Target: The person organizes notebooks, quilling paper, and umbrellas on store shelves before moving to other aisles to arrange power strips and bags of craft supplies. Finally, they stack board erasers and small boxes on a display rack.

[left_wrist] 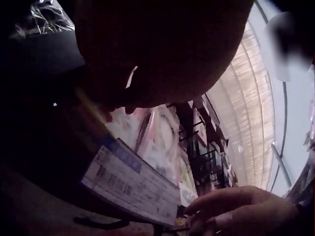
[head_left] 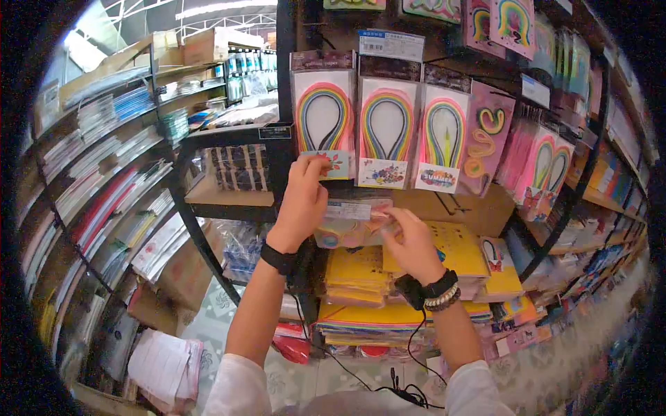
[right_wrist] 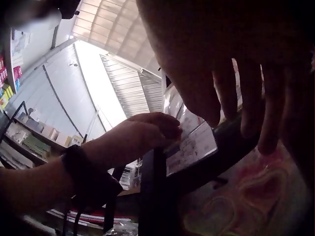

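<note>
My left hand point(head_left: 304, 201) is at the lower edge of the leftmost quilling paper pack point(head_left: 324, 114), its bent fingers over the small picture card. Whether they pinch the pack, I cannot tell. Below and to the right, my right hand point(head_left: 416, 243) has its fingertips at the end of a white price label point(head_left: 347, 210) in front of a hanging clear pack point(head_left: 340, 236). In the right wrist view, its loosely extended fingers point(right_wrist: 252, 103) hang beside the label point(right_wrist: 197, 145). The left wrist view shows the right hand point(left_wrist: 241, 209) near the label's end.
Two more rainbow paper packs point(head_left: 388, 121) hang alongside, with a pink pack point(head_left: 488, 139) farther right. Yellow packets point(head_left: 354, 270) are stacked below. Shelves of paper point(head_left: 104, 187) stand left. Black cables point(head_left: 399, 395) hang from the wrists.
</note>
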The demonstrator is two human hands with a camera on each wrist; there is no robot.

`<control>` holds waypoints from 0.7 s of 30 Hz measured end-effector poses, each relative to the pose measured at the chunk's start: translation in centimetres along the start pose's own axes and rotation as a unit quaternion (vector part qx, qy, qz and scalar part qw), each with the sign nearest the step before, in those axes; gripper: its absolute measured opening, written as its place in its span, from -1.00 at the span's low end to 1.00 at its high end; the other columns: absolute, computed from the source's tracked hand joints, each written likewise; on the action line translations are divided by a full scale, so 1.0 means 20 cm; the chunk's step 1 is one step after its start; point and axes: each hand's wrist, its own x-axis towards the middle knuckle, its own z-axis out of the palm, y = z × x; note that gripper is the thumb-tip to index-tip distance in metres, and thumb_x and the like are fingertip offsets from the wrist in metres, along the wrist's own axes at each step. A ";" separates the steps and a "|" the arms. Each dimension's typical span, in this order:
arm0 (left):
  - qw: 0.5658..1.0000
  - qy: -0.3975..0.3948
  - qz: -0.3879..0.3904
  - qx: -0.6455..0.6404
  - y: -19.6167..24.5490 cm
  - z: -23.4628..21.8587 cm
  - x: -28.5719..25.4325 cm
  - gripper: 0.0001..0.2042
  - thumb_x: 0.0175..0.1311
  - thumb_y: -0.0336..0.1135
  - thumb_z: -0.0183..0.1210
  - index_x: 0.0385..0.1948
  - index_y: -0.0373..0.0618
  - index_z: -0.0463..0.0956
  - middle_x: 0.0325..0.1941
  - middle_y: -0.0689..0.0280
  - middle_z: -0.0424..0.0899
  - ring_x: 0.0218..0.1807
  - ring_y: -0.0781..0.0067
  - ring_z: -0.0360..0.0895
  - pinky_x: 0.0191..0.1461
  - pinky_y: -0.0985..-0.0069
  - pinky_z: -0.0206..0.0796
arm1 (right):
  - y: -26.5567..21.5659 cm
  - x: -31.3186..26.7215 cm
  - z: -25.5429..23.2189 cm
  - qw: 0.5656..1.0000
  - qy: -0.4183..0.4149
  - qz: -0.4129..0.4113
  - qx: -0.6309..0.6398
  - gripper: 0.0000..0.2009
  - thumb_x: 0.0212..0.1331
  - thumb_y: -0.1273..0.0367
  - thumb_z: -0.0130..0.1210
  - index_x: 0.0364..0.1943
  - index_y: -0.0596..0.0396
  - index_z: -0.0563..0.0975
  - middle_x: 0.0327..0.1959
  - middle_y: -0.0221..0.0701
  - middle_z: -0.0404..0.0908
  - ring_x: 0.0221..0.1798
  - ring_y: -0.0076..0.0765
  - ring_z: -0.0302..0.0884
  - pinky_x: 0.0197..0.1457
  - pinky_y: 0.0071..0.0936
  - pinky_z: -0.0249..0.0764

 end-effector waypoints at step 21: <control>0.751 -0.051 -0.581 -0.311 -0.10 0.36 -0.82 -0.53 0.08 -0.42 0.05 0.08 -0.27 0.19 -0.29 0.10 0.54 -0.18 0.15 0.48 -0.19 0.36 0.34 | 0.58 -0.16 0.31 0.987 0.042 0.148 -0.054 -0.54 -0.04 0.32 0.14 -0.06 0.33 0.36 -0.09 0.05 0.42 0.01 0.12 0.34 0.08 -0.19 0.29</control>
